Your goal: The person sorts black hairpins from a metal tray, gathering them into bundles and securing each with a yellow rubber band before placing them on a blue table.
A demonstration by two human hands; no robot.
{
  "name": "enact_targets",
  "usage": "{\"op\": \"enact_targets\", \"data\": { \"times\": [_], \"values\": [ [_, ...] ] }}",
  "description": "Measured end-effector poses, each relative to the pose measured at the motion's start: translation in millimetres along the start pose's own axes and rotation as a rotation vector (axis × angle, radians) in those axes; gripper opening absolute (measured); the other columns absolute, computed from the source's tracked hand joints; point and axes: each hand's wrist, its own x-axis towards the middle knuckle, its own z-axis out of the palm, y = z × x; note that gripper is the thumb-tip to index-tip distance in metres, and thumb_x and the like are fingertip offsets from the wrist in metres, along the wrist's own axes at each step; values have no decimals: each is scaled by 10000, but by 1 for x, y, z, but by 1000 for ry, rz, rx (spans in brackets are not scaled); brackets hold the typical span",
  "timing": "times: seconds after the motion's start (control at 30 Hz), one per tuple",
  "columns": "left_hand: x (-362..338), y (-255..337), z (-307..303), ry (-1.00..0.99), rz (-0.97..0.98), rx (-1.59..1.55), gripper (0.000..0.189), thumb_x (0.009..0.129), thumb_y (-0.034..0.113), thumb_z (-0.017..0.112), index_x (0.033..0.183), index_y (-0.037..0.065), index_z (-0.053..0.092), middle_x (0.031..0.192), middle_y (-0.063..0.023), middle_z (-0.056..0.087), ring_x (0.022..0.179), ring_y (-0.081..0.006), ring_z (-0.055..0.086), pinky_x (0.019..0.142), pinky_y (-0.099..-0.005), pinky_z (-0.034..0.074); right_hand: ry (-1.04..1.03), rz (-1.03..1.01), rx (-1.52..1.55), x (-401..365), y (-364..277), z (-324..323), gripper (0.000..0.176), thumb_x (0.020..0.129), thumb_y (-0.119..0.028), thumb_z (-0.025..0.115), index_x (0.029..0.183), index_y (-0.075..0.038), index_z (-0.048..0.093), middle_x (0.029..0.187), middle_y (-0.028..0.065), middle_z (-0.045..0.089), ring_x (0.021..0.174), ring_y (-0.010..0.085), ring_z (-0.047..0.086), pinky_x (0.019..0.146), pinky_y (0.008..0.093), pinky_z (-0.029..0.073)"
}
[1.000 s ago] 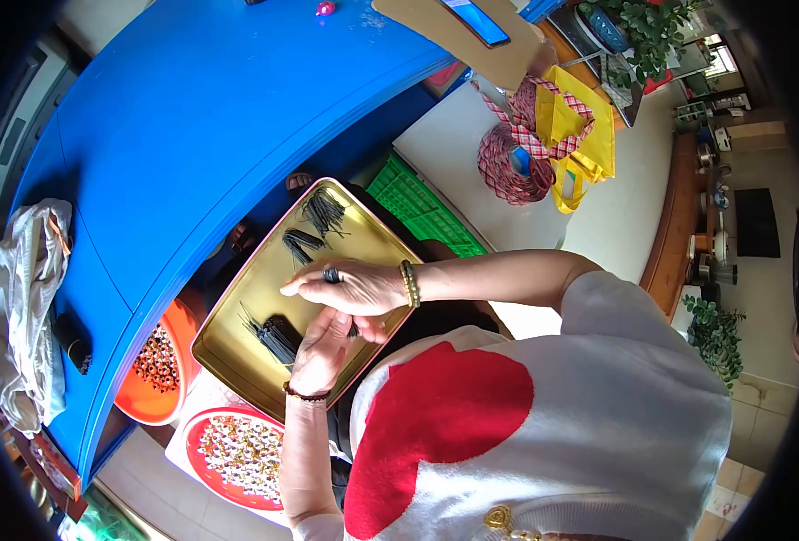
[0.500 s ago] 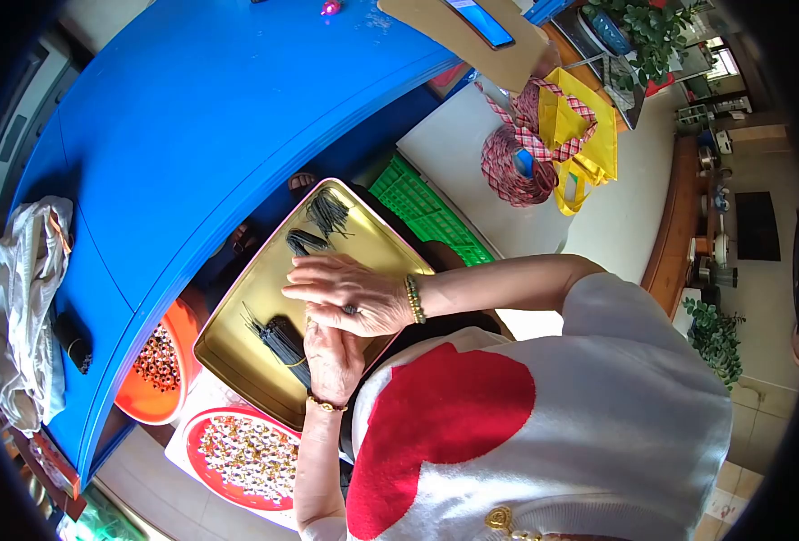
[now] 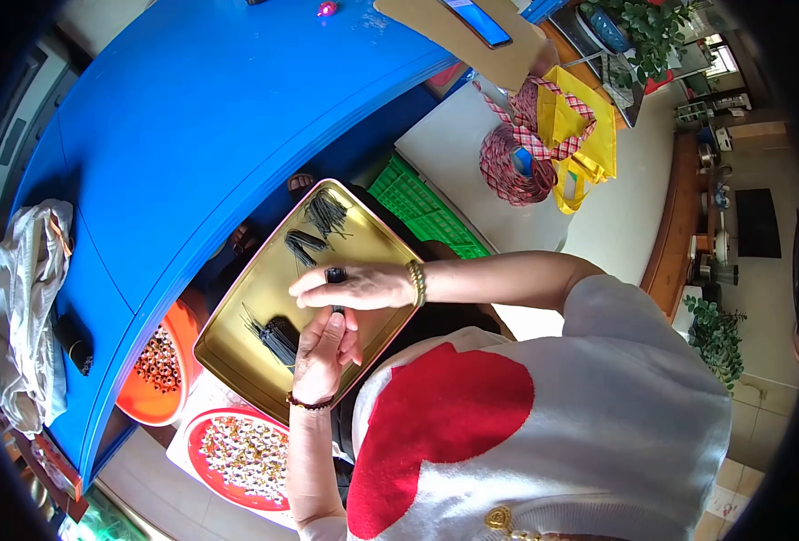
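My left hand point(image 3: 320, 353), with a dark beaded bracelet, pinches the lower end of a short black bundle of thin strands point(image 3: 335, 276). My right hand point(image 3: 354, 287), wearing a greenish bead bracelet, is wrapped around the same bundle just above. Both hands are over a gold metal tray point(image 3: 251, 298) that rests at my lap. Inside the tray, beside my left hand, lies a larger bundle of black strands point(image 3: 280, 339), partly covered by that hand. Farther off in the tray are a bent black bundle point(image 3: 303, 245) and a loose black bunch point(image 3: 327, 213).
A blue table point(image 3: 210, 135) curves ahead, bearing a white cloth bag point(image 3: 25, 307). Left of the tray sit a red tray of small beads point(image 3: 246, 458) and an orange basin point(image 3: 179, 329). To the right are a green crate point(image 3: 427, 212), plaid strap rolls point(image 3: 512, 171) and a yellow bag point(image 3: 598, 135).
My right hand has turned and lifted off the back of my left, bringing the black bundle between them into view. My left hand has shifted slightly and rotated.
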Motion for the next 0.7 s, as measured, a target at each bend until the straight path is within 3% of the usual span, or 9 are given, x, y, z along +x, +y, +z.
{"op": "enact_targets", "data": {
  "times": [0.07,0.1,0.23,0.33,0.43,0.53,0.63,0.7],
  "values": [
    [-1,1,-5,43,-30,31,222,941,200,387,858,30,504,563,40,331,450,-56,307,457,-202,357,-4,58,19,5,-5,-13,493,808,-333,583,1168,-15,474,1095,154,553,995,214,528,841,321,427],
    [-1,2,-7,66,-51,49,219,936,202,401,843,34,506,553,47,328,450,-47,309,446,-194,348,-9,57,-41,2,-11,-22,494,809,-258,624,1197,-5,450,1159,124,508,1093,195,474,919,328,385],
    [3,1,-6,23,-135,250,211,926,190,409,818,36,506,559,45,368,466,-32,346,425,-184,338,-232,-243,-850,0,-33,-30,419,748,-183,608,1123,-23,513,1099,139,530,1020,265,508,896,388,379],
    [5,5,-8,32,-190,413,214,911,176,425,794,21,514,554,27,401,481,-50,389,444,-208,345,-572,-111,-1127,5,-41,-30,192,742,-182,560,842,-19,573,860,113,606,856,265,570,750,406,416],
    [7,0,-15,25,-20,736,195,879,144,451,770,2,527,560,-12,453,510,-84,446,469,-245,351,-636,-131,-1144,5,-37,-29,174,738,-179,544,690,-12,552,667,142,596,684,311,589,620,408,442],
    [8,-3,-15,25,117,873,167,847,118,469,762,-6,542,577,-47,492,535,-115,476,507,-272,373,-595,-146,-1085,6,-27,-25,184,730,-165,538,646,-2,559,588,176,567,582,339,574,538,413,442],
    [11,-7,-21,-5,145,943,155,836,116,475,770,-5,547,581,-67,510,538,-122,483,528,-280,392,-640,-84,-1136,6,-23,-21,180,726,-166,540,661,1,560,627,182,582,618,338,583,569,421,449],
    [12,-1,-22,-55,2,876,173,856,125,455,794,-1,558,599,-59,523,544,-114,489,541,-264,411,-603,-69,-1057,4,-18,-21,187,736,-165,533,674,8,565,633,189,581,625,347,580,589,427,450]
  ]
}}
